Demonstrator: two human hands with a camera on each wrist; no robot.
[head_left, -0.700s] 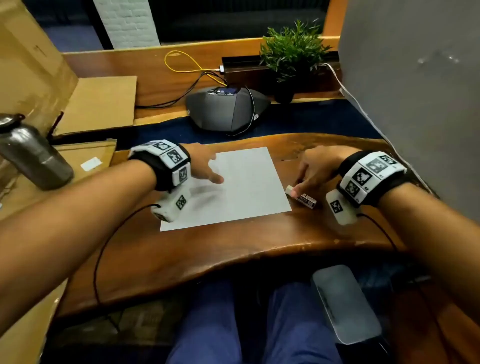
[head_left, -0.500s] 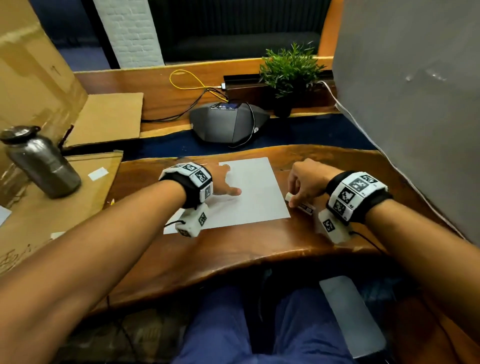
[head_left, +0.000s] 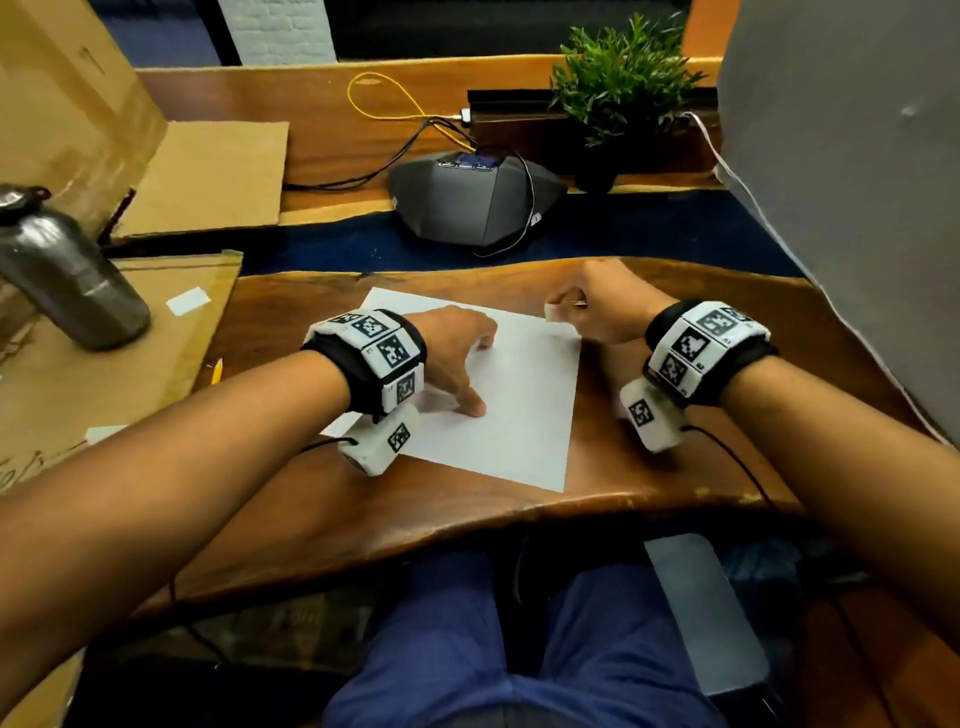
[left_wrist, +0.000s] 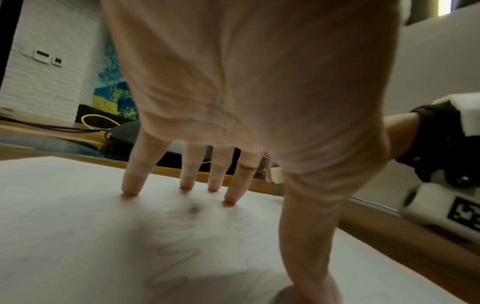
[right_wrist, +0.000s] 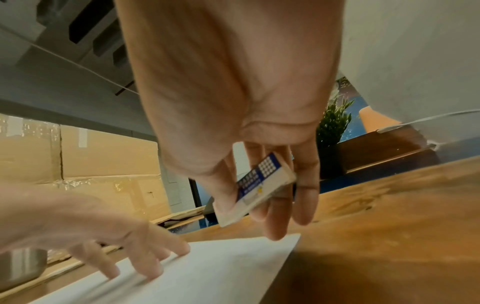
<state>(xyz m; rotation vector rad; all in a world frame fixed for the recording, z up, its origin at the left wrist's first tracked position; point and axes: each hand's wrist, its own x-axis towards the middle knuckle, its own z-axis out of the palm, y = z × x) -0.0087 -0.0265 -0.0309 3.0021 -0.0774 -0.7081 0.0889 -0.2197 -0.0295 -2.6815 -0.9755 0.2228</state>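
Observation:
A white sheet of paper (head_left: 519, 405) lies on the wooden desk (head_left: 467, 519); faint pencil scribbles (left_wrist: 182, 232) show on it. My left hand (head_left: 462, 353) presses the sheet (left_wrist: 78, 236) with straight, spread fingertips (left_wrist: 130, 185) and thumb. My right hand (head_left: 597, 306) pinches a white eraser (right_wrist: 259, 189) with a blue printed sleeve between thumb and fingers, lifted just above the paper's far right corner (right_wrist: 293, 238). In the head view only the eraser's white end (head_left: 555, 312) shows.
A steel bottle (head_left: 67, 270) stands on cardboard (head_left: 104, 374) at left, a pencil tip (head_left: 216, 370) beside it. Behind the paper are a grey conference phone (head_left: 472, 202) with cables and a potted plant (head_left: 618, 88). A grey panel (head_left: 857, 208) rises at right.
My right hand picked the eraser up from the desk beside the paper and carried it to the far right corner. The left hand slid further onto the sheet.

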